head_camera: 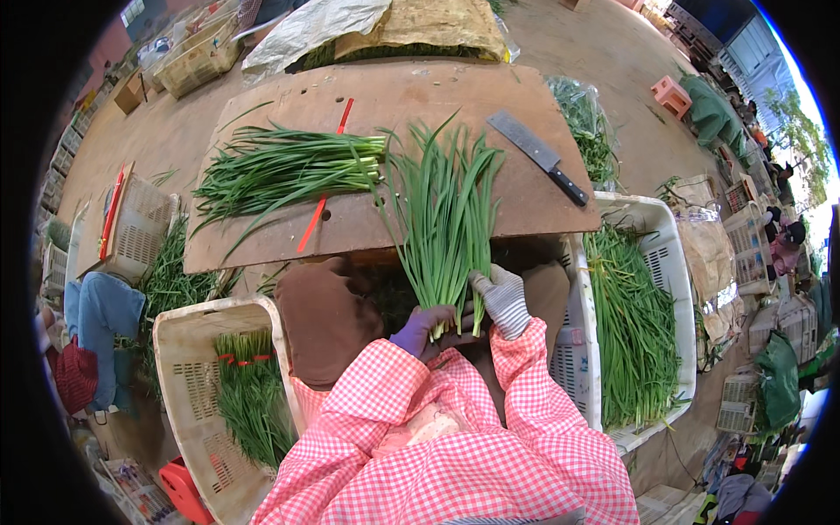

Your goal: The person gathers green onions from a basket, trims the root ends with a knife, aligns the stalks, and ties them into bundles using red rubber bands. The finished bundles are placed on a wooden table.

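Note:
My left hand (pixel 428 328), in a purple glove, grips the pale stem ends of a bunch of Chinese chives (pixel 440 216). The leaves fan away from me over the near edge of the wooden board (pixel 262 243). My right hand (pixel 504 298), in a striped knit glove, pinches a few stems at the bunch's right side. On the board to the left lies another pile of chives (pixel 289 167), its cut ends facing right, across a red tie strip (pixel 312 226). A cleaver (pixel 535 151) with a black handle rests on the board's right part.
By my right side a white plastic crate (pixel 682 328) holds loose chives. At my left another crate (pixel 167 354) contains chives bundled with red ties. Beyond the board lies a sheet-covered heap (pixel 420 29). A person's jeans-clad leg (pixel 108 328) is at far left.

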Demonstrator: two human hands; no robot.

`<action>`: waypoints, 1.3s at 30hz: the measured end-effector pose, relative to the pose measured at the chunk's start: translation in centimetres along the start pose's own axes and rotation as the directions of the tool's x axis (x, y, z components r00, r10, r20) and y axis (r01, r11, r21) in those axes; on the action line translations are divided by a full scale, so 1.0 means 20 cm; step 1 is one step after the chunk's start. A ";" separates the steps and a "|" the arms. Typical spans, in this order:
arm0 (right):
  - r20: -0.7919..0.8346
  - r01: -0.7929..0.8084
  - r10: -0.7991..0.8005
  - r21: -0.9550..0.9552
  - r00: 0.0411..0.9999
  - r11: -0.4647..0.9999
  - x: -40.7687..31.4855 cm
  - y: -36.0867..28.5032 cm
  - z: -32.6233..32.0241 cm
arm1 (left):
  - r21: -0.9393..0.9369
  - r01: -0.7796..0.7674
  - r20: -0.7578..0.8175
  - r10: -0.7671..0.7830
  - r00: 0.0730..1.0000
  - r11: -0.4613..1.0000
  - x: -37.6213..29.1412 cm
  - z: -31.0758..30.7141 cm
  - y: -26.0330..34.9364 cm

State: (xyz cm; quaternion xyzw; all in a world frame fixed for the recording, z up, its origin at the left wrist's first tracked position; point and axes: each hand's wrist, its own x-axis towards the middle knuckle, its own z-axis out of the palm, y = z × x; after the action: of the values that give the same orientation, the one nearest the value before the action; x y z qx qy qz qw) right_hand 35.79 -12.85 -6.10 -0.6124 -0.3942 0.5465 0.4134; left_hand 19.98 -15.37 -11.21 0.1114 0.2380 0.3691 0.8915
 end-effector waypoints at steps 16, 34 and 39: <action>0.134 0.069 -0.014 -0.418 0.991 0.906 0.01 0.00 0.00 | 0.098 0.094 -0.109 -0.083 0.991 0.991 0.00 0.03 -0.01; 0.031 0.070 -0.065 -0.166 0.997 0.984 -0.05 0.04 -0.06 | 0.106 0.101 0.046 -0.106 0.993 0.989 -0.05 0.11 0.03; 0.070 0.020 -0.011 -0.127 0.997 0.992 -0.04 0.03 -0.08 | -0.172 0.198 0.200 -0.162 0.966 0.965 -0.03 0.06 0.01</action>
State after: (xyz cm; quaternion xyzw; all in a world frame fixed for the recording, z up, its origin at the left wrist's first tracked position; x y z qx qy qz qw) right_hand 37.39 -13.92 -6.29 -0.6150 -0.4473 0.5379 0.3637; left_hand 20.02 -15.69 -9.94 0.0371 0.1272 0.2954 0.9461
